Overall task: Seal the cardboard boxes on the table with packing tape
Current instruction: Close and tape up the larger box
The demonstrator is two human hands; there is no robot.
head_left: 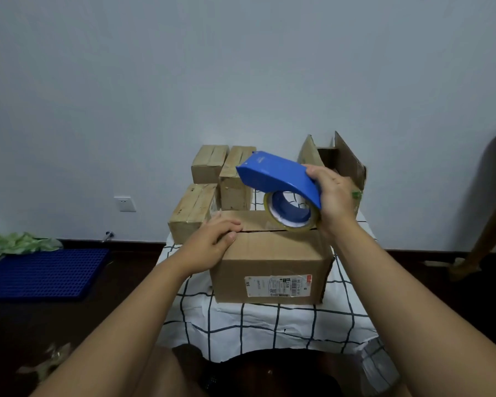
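Front box: a closed carton point(272, 265) sits near the front edge of the table point(269, 322), label side facing the person; its two top flaps meet in a dark seam running left to right.
Left hand: the left hand point(212, 242) lies palm down on the box's top left corner, fingers loosely bent over the seam's left end, pressing the flaps and gripping nothing.
Right hand: the right hand point(334, 196) grasps the rear of the blue dispenser point(278, 174), fingers wrapped round its body.
Dispenser: tilted, nose raised toward the left; the tape roll point(292, 210) under it touches the box top at the seam's right end, close to the right edge.
Sealed boxes: three small taped boxes point(194, 213) stand behind and left of the front box, close together; the nearest sits at the table's left edge.
Open box: a carton with flaps up point(341, 159) stands at the back right, behind the right hand.
Free room: bare checked cloth shows in front of the box and in a narrow strip to its right; the seam between the two hands is uncovered.
Floor: a blue grid mat point(43, 272) lies well left of the table, by the wall.
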